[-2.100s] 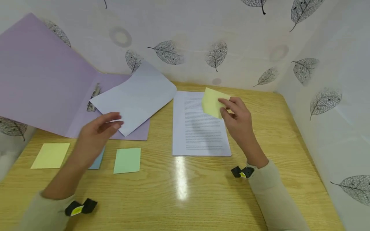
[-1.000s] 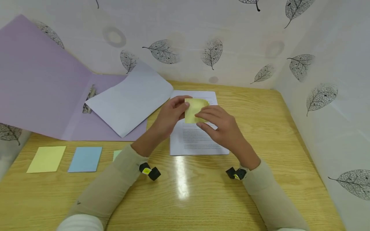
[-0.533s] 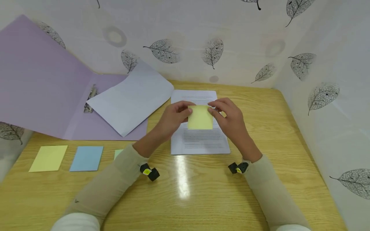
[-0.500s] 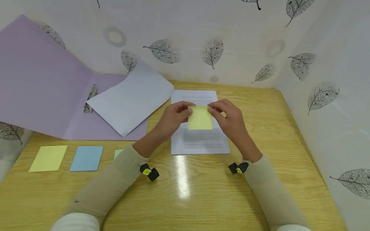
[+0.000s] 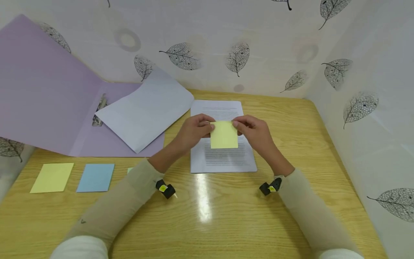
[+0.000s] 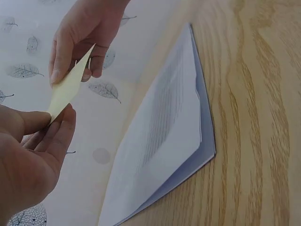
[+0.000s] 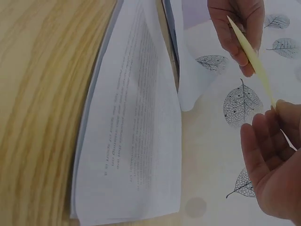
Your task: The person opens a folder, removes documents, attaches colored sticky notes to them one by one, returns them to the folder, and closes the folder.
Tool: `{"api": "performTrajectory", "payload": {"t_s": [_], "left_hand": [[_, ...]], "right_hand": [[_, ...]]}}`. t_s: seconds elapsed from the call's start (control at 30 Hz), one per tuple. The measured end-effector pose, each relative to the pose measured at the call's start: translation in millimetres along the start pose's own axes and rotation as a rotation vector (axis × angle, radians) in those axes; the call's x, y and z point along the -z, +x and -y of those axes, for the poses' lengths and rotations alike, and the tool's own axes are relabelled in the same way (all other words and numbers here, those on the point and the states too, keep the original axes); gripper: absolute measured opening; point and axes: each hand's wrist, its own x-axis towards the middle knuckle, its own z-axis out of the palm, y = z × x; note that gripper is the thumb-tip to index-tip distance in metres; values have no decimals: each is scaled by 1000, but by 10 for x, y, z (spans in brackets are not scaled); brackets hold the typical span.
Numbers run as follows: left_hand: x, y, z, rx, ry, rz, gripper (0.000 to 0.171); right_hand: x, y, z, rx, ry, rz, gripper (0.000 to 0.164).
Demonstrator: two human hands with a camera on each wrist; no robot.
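A single yellow sticky note (image 5: 224, 136) is stretched between both hands, held above a stack of printed sheets (image 5: 226, 162). My left hand (image 5: 192, 133) pinches its upper left corner between thumb and fingers. At the upper right corner, my right hand (image 5: 255, 131) pinches it the same way. Both wrist views show the note (image 6: 70, 89) apart from the paper below, with a gap between them. The printed text under the note is partly hidden in the head view.
An open purple folder (image 5: 87, 140) with a metal clip (image 5: 101, 109) lies at left, a white sheet (image 5: 148, 111) askew across it. Yellow (image 5: 52, 178) and blue (image 5: 95, 177) sticky pads lie in front; a green pad (image 5: 129, 169) is mostly behind the left sleeve.
The left hand came over from beside the folder and took the note's left corner. The right hand shifted its hold to the right corner. Lately both hands lowered the note slightly toward me.
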Motion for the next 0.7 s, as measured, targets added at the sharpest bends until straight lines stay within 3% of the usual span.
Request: {"api": "performTrajectory", "payload": {"t_s": [0.13,0.27,0.57,0.7], "left_hand": [[27,70,71,19,60,15,20],[81,170,179,44,180,25,20],[150,311,320,124,419,63,18],[149,354,382,136,516,70,16]], "right_hand": [[12,86,-94,-108,71,47,32],[-10,165,-182,-197,75,83,29],[-82,288,-369,-255,-125,203,21],[-105,326,-406,-272,-162,235,21]]}}
